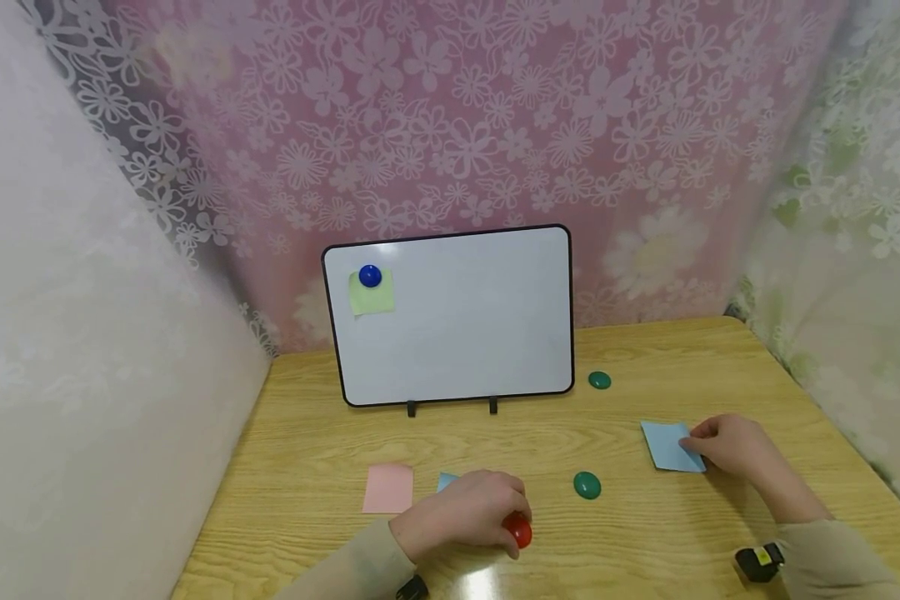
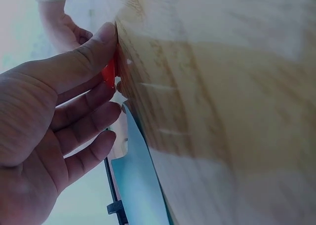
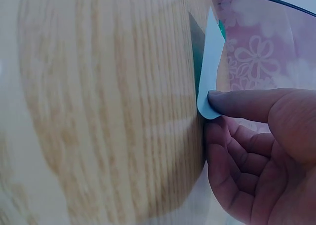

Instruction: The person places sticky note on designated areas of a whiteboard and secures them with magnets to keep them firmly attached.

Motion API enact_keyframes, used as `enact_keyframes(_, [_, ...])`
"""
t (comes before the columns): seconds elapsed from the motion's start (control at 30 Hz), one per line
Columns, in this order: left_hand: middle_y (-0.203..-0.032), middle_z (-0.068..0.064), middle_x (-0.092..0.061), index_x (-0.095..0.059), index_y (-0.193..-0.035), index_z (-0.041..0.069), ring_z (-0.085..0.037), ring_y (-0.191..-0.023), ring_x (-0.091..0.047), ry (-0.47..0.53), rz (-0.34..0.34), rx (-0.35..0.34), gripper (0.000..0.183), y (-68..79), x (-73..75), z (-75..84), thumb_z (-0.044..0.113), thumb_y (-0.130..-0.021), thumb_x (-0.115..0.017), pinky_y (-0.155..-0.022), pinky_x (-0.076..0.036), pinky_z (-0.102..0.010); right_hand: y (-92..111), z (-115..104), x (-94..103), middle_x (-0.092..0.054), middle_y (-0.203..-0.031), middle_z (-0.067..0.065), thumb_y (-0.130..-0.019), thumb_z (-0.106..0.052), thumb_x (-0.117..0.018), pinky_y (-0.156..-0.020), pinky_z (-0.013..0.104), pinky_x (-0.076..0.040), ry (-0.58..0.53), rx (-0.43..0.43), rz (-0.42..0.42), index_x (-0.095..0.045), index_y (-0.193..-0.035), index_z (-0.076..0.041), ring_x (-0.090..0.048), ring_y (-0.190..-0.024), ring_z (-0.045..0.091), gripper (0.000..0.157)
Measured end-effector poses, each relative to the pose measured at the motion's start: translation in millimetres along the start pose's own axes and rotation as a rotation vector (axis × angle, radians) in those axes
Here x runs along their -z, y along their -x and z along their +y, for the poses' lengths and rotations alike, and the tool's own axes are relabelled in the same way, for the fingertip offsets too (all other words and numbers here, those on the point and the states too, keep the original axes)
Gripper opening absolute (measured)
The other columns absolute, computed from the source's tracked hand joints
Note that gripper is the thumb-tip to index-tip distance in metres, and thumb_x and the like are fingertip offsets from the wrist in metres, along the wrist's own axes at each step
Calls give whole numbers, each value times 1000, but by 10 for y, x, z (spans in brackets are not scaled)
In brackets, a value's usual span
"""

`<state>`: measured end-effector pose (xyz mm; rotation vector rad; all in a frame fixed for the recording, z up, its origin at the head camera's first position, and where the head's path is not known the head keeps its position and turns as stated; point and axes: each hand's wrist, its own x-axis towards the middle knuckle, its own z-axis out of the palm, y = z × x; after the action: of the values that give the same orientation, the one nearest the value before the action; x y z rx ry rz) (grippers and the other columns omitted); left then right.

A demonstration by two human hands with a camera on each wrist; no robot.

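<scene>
My left hand (image 1: 465, 510) is low over the table, its thumb and fingers around a round red magnet (image 1: 521, 533) at the tabletop. In the left wrist view the red magnet (image 2: 109, 73) shows between thumb and index finger, the other fingers loosely bent. Partly hidden behind this hand lies a blue sticky note (image 1: 446, 480). On the right, my right hand (image 1: 737, 447) pinches another blue sticky note (image 1: 667, 447) by its near right edge. The right wrist view shows that note (image 3: 211, 62) bent at the thumb and tilted off the wood.
A whiteboard (image 1: 465, 325) stands on small black feet at the back, a blue magnet (image 1: 370, 276) holding a green note (image 1: 375, 302) on it. Left of my left hand is a pink note (image 1: 388, 490). Two green magnets (image 1: 587, 485) lie on the wooden table (image 1: 307, 450).
</scene>
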<state>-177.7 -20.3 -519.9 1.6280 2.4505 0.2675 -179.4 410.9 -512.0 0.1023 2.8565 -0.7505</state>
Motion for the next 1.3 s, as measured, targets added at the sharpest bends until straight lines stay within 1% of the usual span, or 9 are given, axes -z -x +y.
enact_keyframes(0.2, [-98, 16, -65, -82, -107, 25, 7, -83, -53, 17, 1, 1, 32, 8, -21, -3, 43, -84, -94, -73, -43, -9, -11, 18, -6, -73, -96, 16, -99, -33, -76, -78, 55, -56, -10, -12, -16, -74, -103, 8, -68, -87, 34, 42])
enact_keyframes(0.33, [-98, 16, -66, -83, -107, 25, 7, -83, -53, 27, -4, 6, 30, 15, -23, -3, 42, -85, -93, -73, -42, -9, -26, 29, -12, -73, -98, 19, -99, -35, -77, -80, 57, -56, -7, -13, -23, -74, -103, 8, -68, -90, 39, 44])
enact_keyframes(0.4, [-98, 16, -66, -83, -107, 25, 7, -83, -52, 30, -7, 5, 29, 18, -15, 1, 41, -85, -93, -73, -42, -8, -31, 34, -16, -73, -98, 19, -99, -35, -77, -81, 58, -56, -7, -13, -22, -74, -103, 8, -68, -91, 39, 44])
enact_keyframes(0.63, [-98, 16, -65, -83, -108, 24, 7, -83, -52, 24, -9, 4, 29, 25, 23, 14, 40, -86, -93, -73, -41, -8, -61, 67, -16, -74, -96, 15, -99, -35, -78, -81, 56, -56, -2, -14, -21, -75, -104, 9, -67, -87, 32, 44])
enact_keyframes(0.83, [-99, 15, -66, -83, -109, 24, 7, -84, -53, 28, -15, 3, 29, 21, 20, 3, 40, -86, -92, -75, -42, -8, -56, 57, -6, -74, -96, 16, -98, -36, -78, -80, 55, -56, -4, -20, -25, -75, -104, 9, -67, -86, 30, 45])
enact_keyframes(1.03, [-100, 15, -67, -83, -110, 24, 7, -84, -53, 27, -21, -4, 29, 11, 0, -10, 41, -87, -91, -76, -43, -8, -50, 57, -9, -74, -97, 17, -99, -36, -78, -82, 57, -56, -3, -24, -23, -74, -104, 9, -68, -88, 34, 46])
enact_keyframes(1.3, [-98, 14, -66, -83, -109, 22, 8, -83, -52, 49, -14, -16, 29, 28, 32, 12, 38, -87, -92, -75, -42, -6, -60, 73, -6, -74, -97, 17, -99, -38, -78, -83, 57, -56, -6, -33, -40, -74, -105, 10, -68, -89, 34, 48])
